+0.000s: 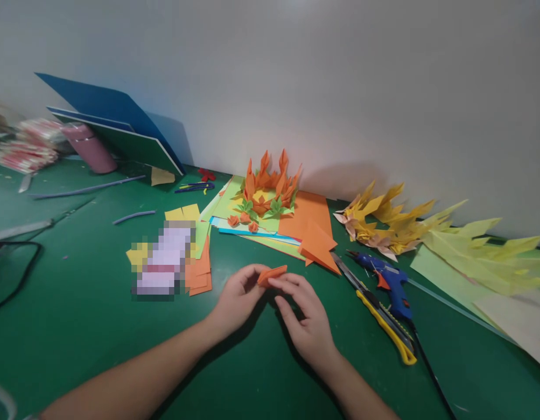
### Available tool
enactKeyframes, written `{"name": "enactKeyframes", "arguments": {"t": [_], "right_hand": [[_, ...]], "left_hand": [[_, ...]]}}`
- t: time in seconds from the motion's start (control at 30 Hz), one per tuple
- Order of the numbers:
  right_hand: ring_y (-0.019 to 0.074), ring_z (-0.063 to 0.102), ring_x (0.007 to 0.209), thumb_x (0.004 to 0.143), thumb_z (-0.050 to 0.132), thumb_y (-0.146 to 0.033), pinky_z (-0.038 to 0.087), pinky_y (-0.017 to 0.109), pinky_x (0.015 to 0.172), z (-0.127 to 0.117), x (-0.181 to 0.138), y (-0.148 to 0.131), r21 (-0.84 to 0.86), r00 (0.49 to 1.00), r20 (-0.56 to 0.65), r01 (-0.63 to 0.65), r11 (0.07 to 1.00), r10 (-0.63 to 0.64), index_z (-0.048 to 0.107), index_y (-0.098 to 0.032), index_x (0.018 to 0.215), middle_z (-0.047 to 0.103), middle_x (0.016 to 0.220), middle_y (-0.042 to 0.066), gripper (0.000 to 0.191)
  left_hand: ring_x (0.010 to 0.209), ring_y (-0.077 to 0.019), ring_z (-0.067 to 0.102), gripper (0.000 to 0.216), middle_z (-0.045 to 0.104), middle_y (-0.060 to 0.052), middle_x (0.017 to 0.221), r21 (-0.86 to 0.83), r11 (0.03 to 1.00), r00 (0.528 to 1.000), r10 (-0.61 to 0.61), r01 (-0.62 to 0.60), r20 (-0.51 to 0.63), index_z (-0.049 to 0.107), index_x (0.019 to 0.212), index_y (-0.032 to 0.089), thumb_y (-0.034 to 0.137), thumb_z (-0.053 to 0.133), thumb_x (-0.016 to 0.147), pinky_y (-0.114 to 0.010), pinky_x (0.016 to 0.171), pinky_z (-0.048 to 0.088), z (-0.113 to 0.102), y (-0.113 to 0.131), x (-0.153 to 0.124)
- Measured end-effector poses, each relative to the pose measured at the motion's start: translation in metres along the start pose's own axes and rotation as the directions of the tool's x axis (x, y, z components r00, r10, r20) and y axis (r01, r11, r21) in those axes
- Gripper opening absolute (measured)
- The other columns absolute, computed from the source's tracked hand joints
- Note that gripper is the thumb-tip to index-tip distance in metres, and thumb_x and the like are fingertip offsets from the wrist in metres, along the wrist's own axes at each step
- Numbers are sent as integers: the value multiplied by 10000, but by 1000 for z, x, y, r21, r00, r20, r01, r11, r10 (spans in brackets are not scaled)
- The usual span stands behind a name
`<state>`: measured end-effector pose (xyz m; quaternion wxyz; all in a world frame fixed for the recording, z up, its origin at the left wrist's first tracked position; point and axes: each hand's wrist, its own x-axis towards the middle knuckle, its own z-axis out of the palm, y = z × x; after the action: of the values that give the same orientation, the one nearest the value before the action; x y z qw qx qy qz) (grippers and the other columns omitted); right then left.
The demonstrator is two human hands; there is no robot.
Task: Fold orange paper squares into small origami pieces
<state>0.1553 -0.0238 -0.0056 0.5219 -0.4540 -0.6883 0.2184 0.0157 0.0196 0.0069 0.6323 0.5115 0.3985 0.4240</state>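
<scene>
Between my hands, above the green table (235, 379), is a small folded piece of orange paper (272, 275). My left hand (239, 297) pinches its left end with thumb and fingers. At the other end, the fingertips of my right hand (302, 312) touch the paper, the thumb hanging apart below it; whether they grip it I cannot tell. Beyond them stands a ring of folded orange paper (272, 186) with green leaf shapes. Several small orange paper flowers (241, 220) lie at its front. Loose orange paper squares (200, 277) lie left of my hands.
To the right lie a yellow utility knife (386, 321) and a blue glue gun (395, 286) with its cord. Behind them are a yellow paper ring (379, 221) and pale green folded paper (484, 251). A blurred-out rectangle (165, 256), a pink bottle (90, 149) and blue boards (104, 105) are leftward.
</scene>
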Motion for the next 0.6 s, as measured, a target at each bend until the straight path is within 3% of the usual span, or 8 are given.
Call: {"name": "enactKeyframes", "arguments": {"t": [0.23,0.47,0.6], "right_hand": [[198,592,887,838,453,-101,476,366,778,-1,1,3,-128,999,8,54,990,-53,593,-266,1085,656,970,47,328],[196,572,820,813,496,-110,479,347,732,2,-5,9,-131,992,-123,-5,991,-11,516,-230,1028,612,872,47,247],[200,579,865,811,470,-81,467,355,770,1,-3,8,-156,992,-112,43,987,-61,538,-230,972,619,906,48,230]], "left_hand": [[781,-144,596,309,664,-19,822,-175,970,983,-155,171,101,592,836,167,265,768,602,-266,750,447,3,4,-3],[724,-125,631,389,696,-26,799,-239,920,951,-294,310,99,625,852,141,371,778,579,-266,761,479,4,5,1],[688,-109,627,372,691,-13,757,-267,912,949,-308,313,61,647,791,126,366,794,548,-247,734,488,5,6,1]]}}
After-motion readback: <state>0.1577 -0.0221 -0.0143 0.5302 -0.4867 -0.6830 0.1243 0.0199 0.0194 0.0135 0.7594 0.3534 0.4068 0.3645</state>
